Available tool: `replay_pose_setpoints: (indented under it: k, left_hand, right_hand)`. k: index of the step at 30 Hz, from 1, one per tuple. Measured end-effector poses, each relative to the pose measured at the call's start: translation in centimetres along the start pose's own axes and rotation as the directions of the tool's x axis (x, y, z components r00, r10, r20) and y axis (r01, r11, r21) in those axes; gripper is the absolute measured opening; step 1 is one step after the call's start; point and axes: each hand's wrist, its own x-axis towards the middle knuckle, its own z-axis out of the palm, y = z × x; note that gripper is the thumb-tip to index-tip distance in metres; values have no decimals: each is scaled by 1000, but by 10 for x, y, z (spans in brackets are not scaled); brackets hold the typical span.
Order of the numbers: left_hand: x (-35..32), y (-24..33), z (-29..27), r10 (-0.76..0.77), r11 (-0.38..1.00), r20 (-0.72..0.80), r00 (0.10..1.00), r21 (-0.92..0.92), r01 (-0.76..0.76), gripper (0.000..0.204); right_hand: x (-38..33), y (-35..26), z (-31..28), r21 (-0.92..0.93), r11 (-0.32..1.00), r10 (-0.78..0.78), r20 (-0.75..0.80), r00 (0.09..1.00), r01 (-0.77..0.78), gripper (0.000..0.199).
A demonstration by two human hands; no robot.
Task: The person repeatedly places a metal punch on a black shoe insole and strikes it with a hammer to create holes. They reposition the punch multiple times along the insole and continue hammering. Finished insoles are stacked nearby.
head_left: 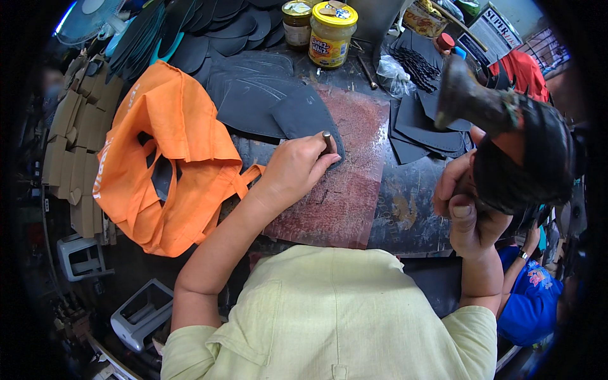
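You are in a small shoemaking workshop: stacks of dark cut sole-shaped leather pieces (253, 95) cover the scarred black workbench (405, 209), beside a worn reddish cutting board (354, 183) and yellow-lidded glue jars (330, 35).

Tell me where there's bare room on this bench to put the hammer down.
Bare patches: the reddish cutting slab right of the left hand, and the dark bench strip between the slab and the right hand. Crowded: dark cut pieces behind, the orange bag on the left, jars at the back.
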Motion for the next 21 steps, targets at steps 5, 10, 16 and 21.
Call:
replay_pose_setpoints:
  k: [5, 10, 16, 21]
  left_hand:
    - [-4, 6, 0, 152, 982, -54, 987, 121, -145, 14]
    - [-7, 2, 1, 164, 973, -51, 985, 171, -153, 18]
    - [-5, -10, -3, -12, 998, -43, 999, -63, 9, 19]
    - [-5, -5, -6, -25, 998, 7, 1000, -65, 25, 19]
  right_hand:
    - [7, 4, 15, -67, 983, -154, 201, 967, 170, 49]
    - [24, -3, 11, -451, 890, 318, 501, 805, -71, 45]
    - [31, -18, -2, -330, 943, 188, 412, 892, -46, 51]
    - [30, -21, -11, -318, 948, 91, 336, 937, 21, 53]
